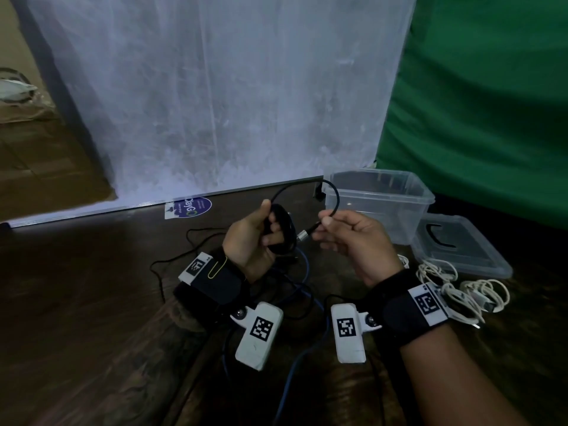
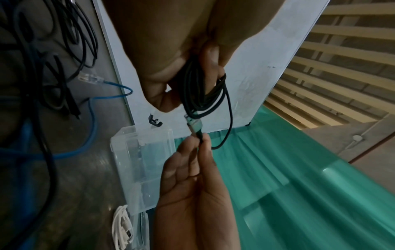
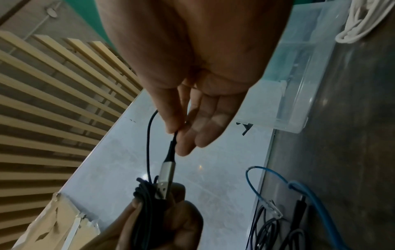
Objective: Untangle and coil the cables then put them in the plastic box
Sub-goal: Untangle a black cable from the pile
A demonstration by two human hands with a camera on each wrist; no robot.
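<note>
My left hand [image 1: 259, 232] grips a coil of black cable [image 1: 281, 230], raised above the table; the coil [image 2: 203, 88] runs between thumb and fingers. My right hand [image 1: 344, 232] pinches the same cable's free end just behind its silver plug [image 1: 302, 235], thumb against forefinger, other fingers loosely extended. A loop of the cable [image 1: 330, 192] arcs up between both hands. The plug [image 3: 165, 174] points at the coil. The clear plastic box [image 1: 378, 198] stands open behind my right hand. A blue cable [image 1: 304, 272] and thin black cables [image 1: 172, 259] lie tangled on the table.
The box's clear lid [image 1: 461, 250] lies right of the box. Bundled white cables [image 1: 461, 290] sit beside my right wrist. A white wall panel [image 1: 215, 103] and green cloth [image 1: 491, 103] close off the table's far side. A sticker [image 1: 189, 207] is on the dark wooden table [image 1: 76, 287].
</note>
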